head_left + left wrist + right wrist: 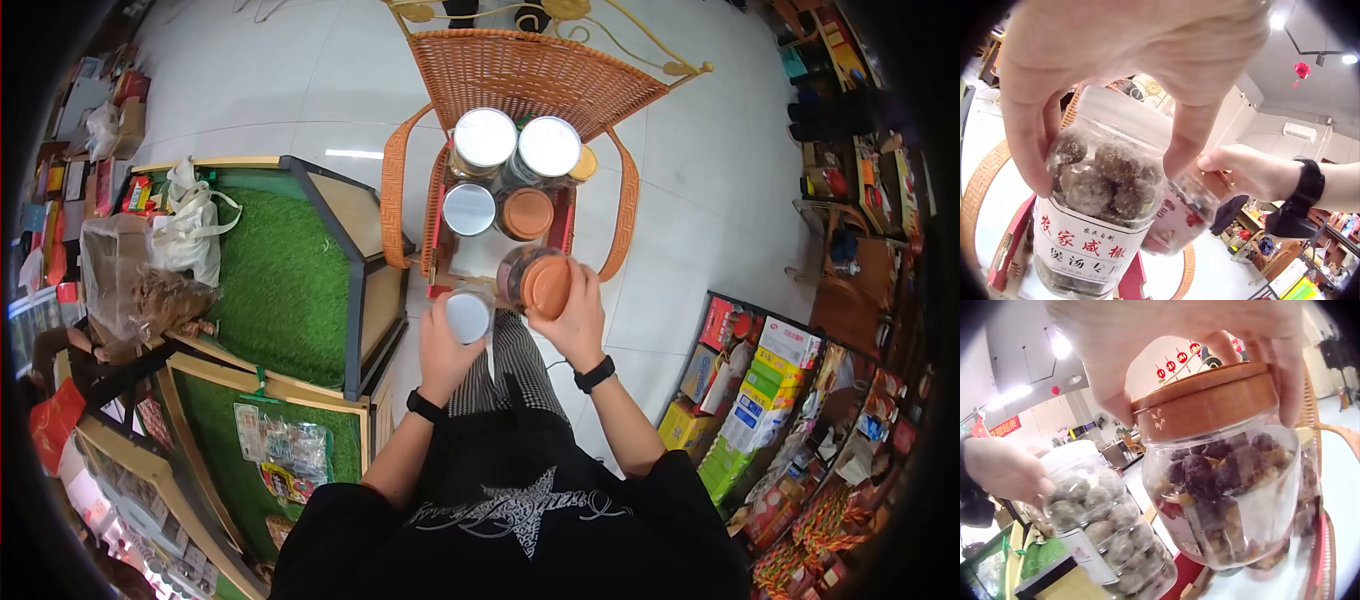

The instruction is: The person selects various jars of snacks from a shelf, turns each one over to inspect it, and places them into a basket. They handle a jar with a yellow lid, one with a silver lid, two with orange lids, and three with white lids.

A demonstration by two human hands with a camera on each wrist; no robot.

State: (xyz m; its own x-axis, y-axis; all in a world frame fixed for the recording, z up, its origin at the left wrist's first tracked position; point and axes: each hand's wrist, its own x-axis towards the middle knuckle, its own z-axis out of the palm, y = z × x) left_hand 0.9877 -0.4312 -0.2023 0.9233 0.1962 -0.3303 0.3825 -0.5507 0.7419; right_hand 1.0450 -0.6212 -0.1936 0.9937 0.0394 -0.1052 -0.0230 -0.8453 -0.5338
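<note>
Pale floor tiles (330,90) spread around a wicker chair (535,70), with a turf-lined display stand (285,290) to my left and packed shop shelves (765,400) to my right. Between the chair's arms sits a red-sided tray (482,263) with a white bottom. Toward its far edge stand two large silver-topped jars, the far left jar (485,137) and the far right jar (549,147), and a yellow-lidded jar (583,166) stands near the right edge. Closer to me, a grey-lidded jar (469,210) is by the left edge and a brown-lidded jar (527,214) by the right. With my left hand (445,348) I have thumb and fingers wrapped round the upper part of a pale-lidded jar (1104,181) at the tray's near left corner; frosted round balls show inside, above a white label (1085,244) with red and black writing. With my right hand (577,318) I clasp the orange-lidded jar (1222,494) by its lid (1207,403), at the near right corner, dark wrinkled pieces visible through its clear wall; I cannot tell whether my two jars touch
</note>
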